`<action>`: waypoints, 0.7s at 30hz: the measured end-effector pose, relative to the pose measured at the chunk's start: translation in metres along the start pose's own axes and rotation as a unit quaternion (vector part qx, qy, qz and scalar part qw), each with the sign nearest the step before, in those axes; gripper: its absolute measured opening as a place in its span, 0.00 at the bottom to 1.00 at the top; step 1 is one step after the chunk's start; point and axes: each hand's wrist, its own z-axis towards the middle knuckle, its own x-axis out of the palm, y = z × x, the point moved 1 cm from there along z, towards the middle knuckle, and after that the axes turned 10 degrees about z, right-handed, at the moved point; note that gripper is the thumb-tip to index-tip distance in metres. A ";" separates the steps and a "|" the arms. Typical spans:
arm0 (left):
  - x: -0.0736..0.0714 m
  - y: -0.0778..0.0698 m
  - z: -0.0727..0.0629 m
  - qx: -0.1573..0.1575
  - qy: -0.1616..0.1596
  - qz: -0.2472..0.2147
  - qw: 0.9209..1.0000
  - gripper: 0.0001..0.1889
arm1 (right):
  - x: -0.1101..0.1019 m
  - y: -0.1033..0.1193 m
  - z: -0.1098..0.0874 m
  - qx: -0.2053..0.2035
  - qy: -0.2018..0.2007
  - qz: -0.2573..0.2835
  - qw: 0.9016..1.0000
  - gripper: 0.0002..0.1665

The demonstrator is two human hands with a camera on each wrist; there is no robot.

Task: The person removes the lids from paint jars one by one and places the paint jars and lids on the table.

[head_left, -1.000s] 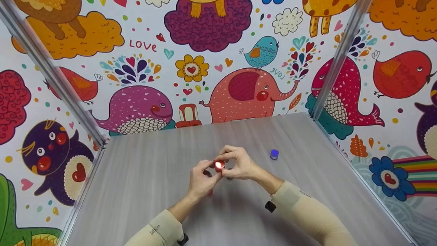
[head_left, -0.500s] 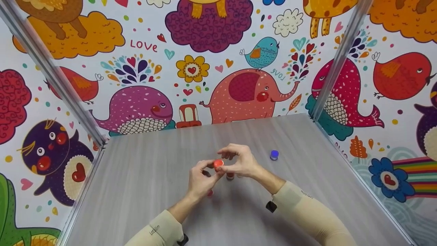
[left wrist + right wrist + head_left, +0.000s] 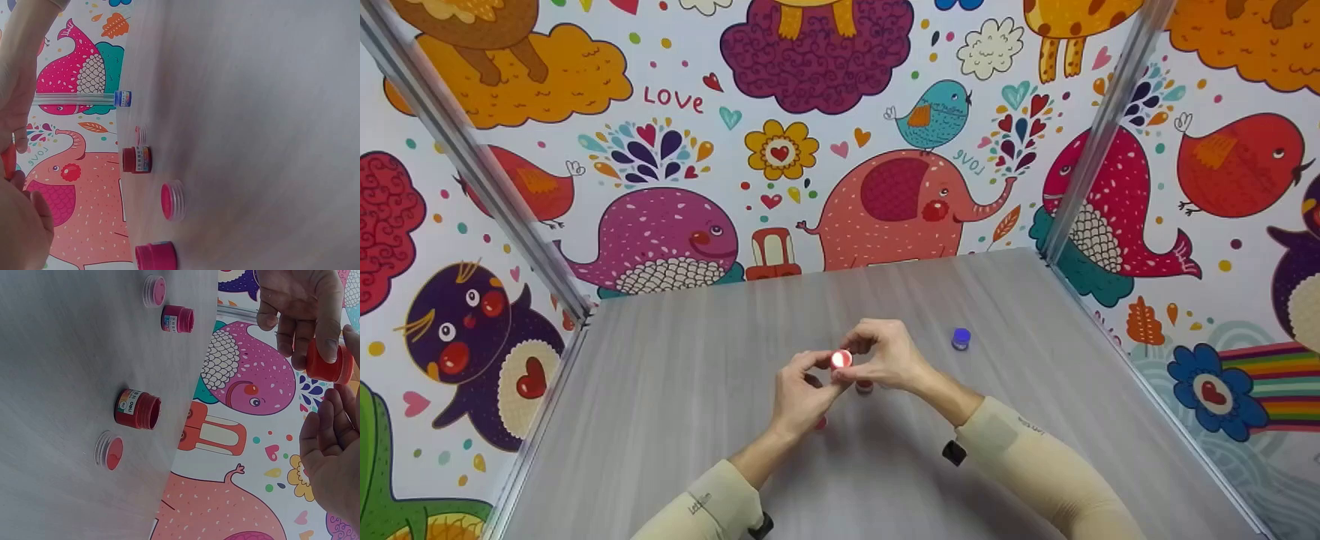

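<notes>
Both hands meet in the air over the table around a small orange-red paint jar (image 3: 841,360), its top catching bright glare in the head view. My left hand (image 3: 802,394) grips the jar's body between thumb and fingers, clearest in the right wrist view, where the orange jar (image 3: 322,364) lies sideways. My right hand (image 3: 891,358) has its thumb and fingers at the ribbed lid (image 3: 345,365). Below them on the table stand a dark red paint jar (image 3: 136,409), open, and a magenta paint jar (image 3: 177,319), also open.
Two clear ribbed lids, one red inside (image 3: 114,453) and one pink inside (image 3: 160,291), lie beside the open jars. A blue-capped jar (image 3: 961,339) stands farther back to the right. Printed wall panels with metal posts (image 3: 1084,172) border the table (image 3: 682,390).
Half a second ago my right fingers were spread away from the jar's top; now they have closed back onto it. My left hand keeps its grip in nearly the same place.
</notes>
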 end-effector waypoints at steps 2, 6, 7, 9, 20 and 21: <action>0.000 0.000 0.000 0.003 -0.002 0.000 1.000 0.16 | 0.000 0.000 0.000 -0.004 0.003 -0.004 1.000 0.21; 0.001 0.001 -0.001 0.010 -0.004 0.005 1.000 0.15 | 0.000 0.000 0.001 -0.010 0.010 -0.012 1.000 0.18; 0.001 0.001 -0.001 0.010 -0.003 0.006 1.000 0.14 | 0.000 0.000 0.001 -0.011 0.012 -0.012 1.000 0.17; 0.002 0.001 -0.001 0.013 -0.001 0.007 1.000 0.14 | -0.001 0.000 0.002 -0.016 0.015 -0.011 1.000 0.16; 0.004 0.004 0.000 0.035 0.022 -0.001 0.999 0.14 | -0.001 -0.002 0.000 -0.052 0.042 0.009 0.998 0.14; 0.004 0.005 0.000 0.035 0.025 -0.004 0.999 0.14 | -0.001 -0.002 0.000 -0.061 0.042 0.008 0.997 0.15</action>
